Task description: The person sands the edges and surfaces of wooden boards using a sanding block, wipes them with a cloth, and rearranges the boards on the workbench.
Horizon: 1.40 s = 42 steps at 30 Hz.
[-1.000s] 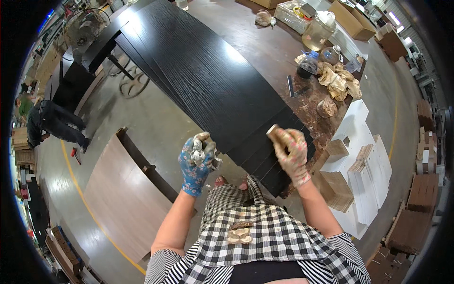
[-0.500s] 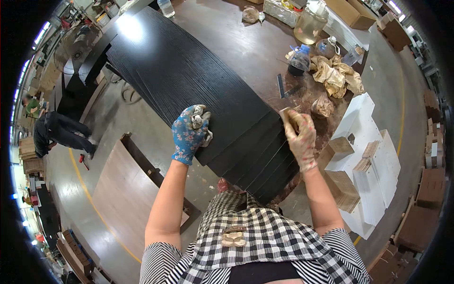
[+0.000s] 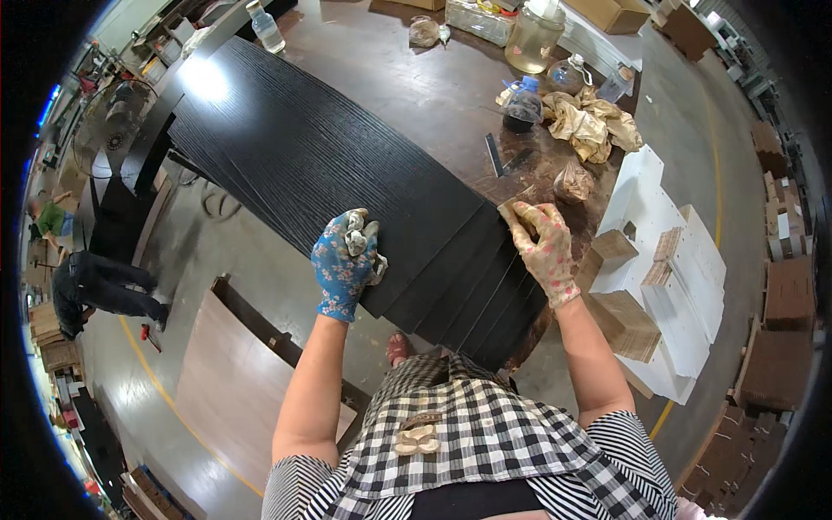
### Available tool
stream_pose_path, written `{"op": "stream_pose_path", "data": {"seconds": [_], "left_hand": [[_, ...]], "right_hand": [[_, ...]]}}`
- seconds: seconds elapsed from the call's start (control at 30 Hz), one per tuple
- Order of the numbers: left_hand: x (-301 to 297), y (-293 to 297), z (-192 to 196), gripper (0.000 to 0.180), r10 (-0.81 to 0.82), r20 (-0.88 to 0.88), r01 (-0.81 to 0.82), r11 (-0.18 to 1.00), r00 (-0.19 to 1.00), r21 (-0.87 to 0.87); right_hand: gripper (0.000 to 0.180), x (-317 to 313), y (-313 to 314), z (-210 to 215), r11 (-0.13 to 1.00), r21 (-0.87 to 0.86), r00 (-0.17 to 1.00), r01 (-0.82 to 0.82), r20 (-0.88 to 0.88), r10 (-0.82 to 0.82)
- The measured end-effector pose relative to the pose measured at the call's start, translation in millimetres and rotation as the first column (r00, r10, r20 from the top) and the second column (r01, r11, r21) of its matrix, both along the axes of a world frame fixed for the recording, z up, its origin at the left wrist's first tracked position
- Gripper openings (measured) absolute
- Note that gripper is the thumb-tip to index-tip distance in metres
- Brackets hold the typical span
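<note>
A fanned stack of black wood-grain panels (image 3: 347, 165) lies slanted across the table in front of me. My left hand (image 3: 334, 273), in a blue floral glove, is closed around a crumpled, stained rag (image 3: 356, 237) at the left edge of the top panel. In a cream glove with pinkish spots, my right hand (image 3: 548, 253) pinches a small tan block (image 3: 507, 211) between thumb and fingers. That block is by the right edges of the fanned panels; whether it touches them I cannot tell.
On the brown table (image 3: 381, 65) are a dark strip (image 3: 494, 156), a blue-capped bottle (image 3: 523, 106), crumpled tan cloth (image 3: 576, 126) and a large jar (image 3: 533, 39). White panels (image 3: 659, 286) with cardboard pieces stand at right. A wooden panel (image 3: 238, 381) is at left; a person (image 3: 104, 290) bends beyond it.
The view has shifted, so the table and panels appear farther left. Both hands sit slightly nearer to me along the panels, still gripping the rag and the tan block.
</note>
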State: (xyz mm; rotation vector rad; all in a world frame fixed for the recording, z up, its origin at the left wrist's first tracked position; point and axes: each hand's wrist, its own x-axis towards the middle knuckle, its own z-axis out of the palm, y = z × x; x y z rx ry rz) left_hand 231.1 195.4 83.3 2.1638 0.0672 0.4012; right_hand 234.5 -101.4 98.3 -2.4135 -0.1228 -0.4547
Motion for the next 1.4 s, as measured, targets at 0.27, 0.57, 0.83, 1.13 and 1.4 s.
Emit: {"op": "stream_pose_path", "data": {"seconds": [0.27,0.57,0.83,1.13,1.4], "left_hand": [[0,1,-3,0.021,-0.022,0.064,0.023,1.000,0.998,-0.014],[1,0,3,0.021,-0.043,0.061,0.042,0.999,0.997,0.017],[4,-1,1,0.023,-0.042,0.067,0.040,0.999,0.997,0.022],[1,5,11,0.023,-0.104,-0.142,0.047,0.935,0.984,-0.352],[11,24,0,0.021,-0.223,-0.085,0.117,0.756,0.971,-0.644]], "right_hand": [[0.024,-2,-5,3,0.990,-0.080,0.991,0.114,-0.054,-0.119],[0.038,-45,46,-19,0.965,-0.243,0.927,-0.101,0.328,0.180],[0.036,-123,108,-5,0.925,-0.075,0.906,-0.372,0.186,0.380],[0.032,-140,110,-7,0.905,-0.202,0.901,-0.375,0.148,0.407],[0.029,-140,110,1,0.905,-0.200,0.897,-0.375,0.168,0.409]]}}
